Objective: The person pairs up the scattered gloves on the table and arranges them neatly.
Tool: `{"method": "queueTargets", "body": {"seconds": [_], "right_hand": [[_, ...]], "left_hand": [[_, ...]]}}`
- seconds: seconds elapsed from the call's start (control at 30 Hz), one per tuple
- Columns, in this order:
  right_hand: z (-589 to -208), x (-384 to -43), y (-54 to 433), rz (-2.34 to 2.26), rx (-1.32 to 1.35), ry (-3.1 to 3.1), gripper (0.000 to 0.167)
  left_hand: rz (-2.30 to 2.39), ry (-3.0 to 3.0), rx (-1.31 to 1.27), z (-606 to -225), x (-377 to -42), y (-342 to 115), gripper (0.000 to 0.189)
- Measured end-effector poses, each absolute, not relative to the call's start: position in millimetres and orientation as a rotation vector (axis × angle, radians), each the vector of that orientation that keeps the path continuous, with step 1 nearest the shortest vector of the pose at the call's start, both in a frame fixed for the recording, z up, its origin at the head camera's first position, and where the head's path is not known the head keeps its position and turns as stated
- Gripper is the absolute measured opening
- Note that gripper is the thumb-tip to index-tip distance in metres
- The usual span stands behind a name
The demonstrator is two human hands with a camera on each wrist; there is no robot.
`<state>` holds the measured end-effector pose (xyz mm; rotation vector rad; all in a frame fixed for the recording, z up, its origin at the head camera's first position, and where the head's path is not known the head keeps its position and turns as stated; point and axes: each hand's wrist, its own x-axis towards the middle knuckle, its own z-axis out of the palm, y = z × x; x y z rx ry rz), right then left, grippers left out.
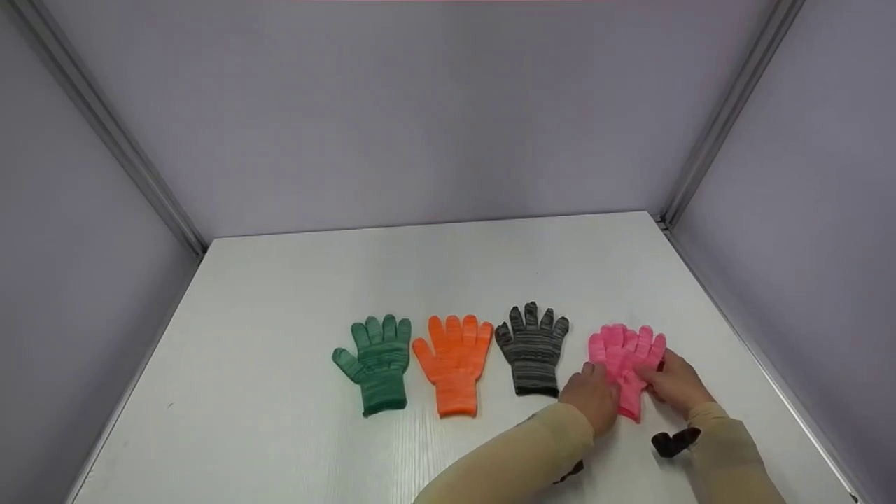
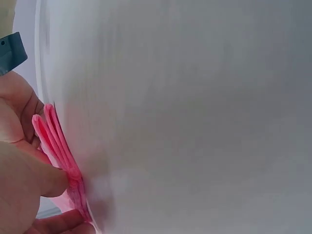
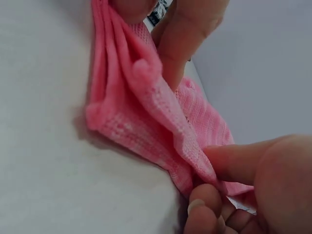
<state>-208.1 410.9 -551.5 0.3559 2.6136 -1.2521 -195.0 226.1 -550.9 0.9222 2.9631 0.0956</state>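
A pink knit glove (image 1: 619, 357) lies on the white table, with its fingers pointing away and its cuff toward me. My left hand (image 1: 591, 397) pinches its left edge near the cuff, thumb above and fingers below in the left wrist view. On the opposite edge, my right hand (image 1: 677, 381) pinches the knit between thumb and fingers. Several layers of pink fabric (image 3: 126, 129) show at the open cuff in the right wrist view, and the edge there is lifted a little. Whether it is one glove or two stacked cannot be told.
Left of the pink glove, a dark grey striped glove (image 1: 535, 353), an orange glove (image 1: 456, 367) and a green glove (image 1: 381, 364) lie flat in a row. Grey panels (image 1: 434, 112) enclose the white table (image 1: 245, 364) at the back and both sides.
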Motion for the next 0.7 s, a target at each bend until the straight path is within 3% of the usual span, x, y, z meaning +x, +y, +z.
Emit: {"method": "queueTargets", "body": {"seconds": [0.13,0.43,0.7], "right_hand": [[-551.7,-205.8,410.6,-1.277,0.404,2.629,0.051],[-552.6,-199.5,410.9,-1.173,0.443,2.685,0.024],[-552.1,-203.8,412.2,-1.176,0.487,2.642,0.027]], "left_hand": [[0.060,2.955,0.985,-548.8,-192.3,229.3,0.027],[-0.073,2.933,1.143,-544.9,-193.3,232.7,0.024],[-0.129,2.890,1.175,-544.0,-193.2,235.9,0.026]]}}
